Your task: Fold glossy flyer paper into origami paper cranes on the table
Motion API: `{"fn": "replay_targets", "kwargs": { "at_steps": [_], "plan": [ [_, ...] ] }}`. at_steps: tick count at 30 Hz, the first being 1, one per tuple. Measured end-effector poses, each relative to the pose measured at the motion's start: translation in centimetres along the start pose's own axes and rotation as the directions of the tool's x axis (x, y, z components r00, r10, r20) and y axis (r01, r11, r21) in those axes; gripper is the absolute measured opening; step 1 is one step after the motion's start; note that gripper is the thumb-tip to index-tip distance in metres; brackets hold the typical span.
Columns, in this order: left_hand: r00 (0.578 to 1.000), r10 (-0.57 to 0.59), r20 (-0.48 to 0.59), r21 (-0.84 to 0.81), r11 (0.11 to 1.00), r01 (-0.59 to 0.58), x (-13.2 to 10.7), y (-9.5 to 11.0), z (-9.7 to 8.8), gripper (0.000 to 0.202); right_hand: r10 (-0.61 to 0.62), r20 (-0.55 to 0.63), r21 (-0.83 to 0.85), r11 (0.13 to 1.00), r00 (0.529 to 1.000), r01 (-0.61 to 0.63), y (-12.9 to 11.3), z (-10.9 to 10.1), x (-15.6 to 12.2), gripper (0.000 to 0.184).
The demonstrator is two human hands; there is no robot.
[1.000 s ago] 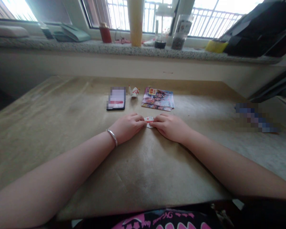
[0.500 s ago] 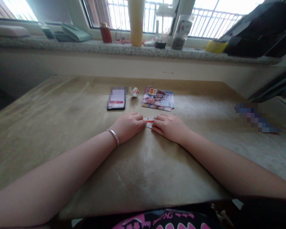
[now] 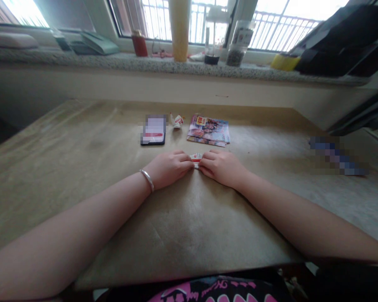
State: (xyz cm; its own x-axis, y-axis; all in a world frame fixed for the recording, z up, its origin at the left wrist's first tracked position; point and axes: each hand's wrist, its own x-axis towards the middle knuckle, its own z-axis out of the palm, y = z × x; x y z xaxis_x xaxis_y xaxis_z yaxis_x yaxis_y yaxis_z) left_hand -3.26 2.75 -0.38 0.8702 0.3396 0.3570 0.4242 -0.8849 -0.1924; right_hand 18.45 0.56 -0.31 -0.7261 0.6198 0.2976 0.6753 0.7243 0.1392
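Note:
A small piece of white paper with red print lies low over the table, pinched between both hands. My left hand, with a silver bangle at its wrist, is closed on the paper's left side. From the other side my right hand grips it, fingers curled. Only a narrow strip shows between the fingertips; the rest of the paper is hidden under them. Beyond the hands stands a folded or crumpled white-and-red paper piece. Right of it lies a stack of colourful printed leaflets.
A phone-like device, its screen blurred out, lies left of the crumpled paper. Another blurred flat item rests at the table's right. Bottles, jars and a black bag stand along the stone windowsill behind the table.
My hands have come slightly closer together, and less of the paper shows between them. Its near edge now looks turned up or folded. The other things stay put.

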Motion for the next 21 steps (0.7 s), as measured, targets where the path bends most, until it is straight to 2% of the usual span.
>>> {"fn": "replay_targets", "kwargs": {
  "at_steps": [3, 6, 14, 21],
  "plan": [
    [1.000, -0.002, -0.009, -0.003, 1.000, 0.002, -0.1, 0.0, -0.2, 0.027, 0.022, 0.002, -0.009, 1.000, 1.000, -0.022, -0.2, 0.0, 0.1, 0.027],
    [1.000, 0.007, -0.010, 0.003, 1.000, -0.007, -0.1, 0.1, -0.4, 0.027, 0.104, -0.007, 0.028, 0.994, 0.995, -0.104, -0.3, 0.1, 0.1, 0.026],
    [1.000, -0.007, -0.030, 0.000, 1.000, 0.007, -0.3, -0.1, -0.3, 0.025, 0.227, 0.032, 0.253, 0.940, 0.973, -0.228, 0.2, 0.7, 0.6, 0.018],
    [0.999, 0.026, -0.023, -0.005, 1.000, -0.026, -0.6, -0.4, 0.0, 0.027, 0.234, 0.079, 0.341, 0.907, 0.969, -0.247, 0.7, 1.4, 1.0, 0.020]
  ]
}}
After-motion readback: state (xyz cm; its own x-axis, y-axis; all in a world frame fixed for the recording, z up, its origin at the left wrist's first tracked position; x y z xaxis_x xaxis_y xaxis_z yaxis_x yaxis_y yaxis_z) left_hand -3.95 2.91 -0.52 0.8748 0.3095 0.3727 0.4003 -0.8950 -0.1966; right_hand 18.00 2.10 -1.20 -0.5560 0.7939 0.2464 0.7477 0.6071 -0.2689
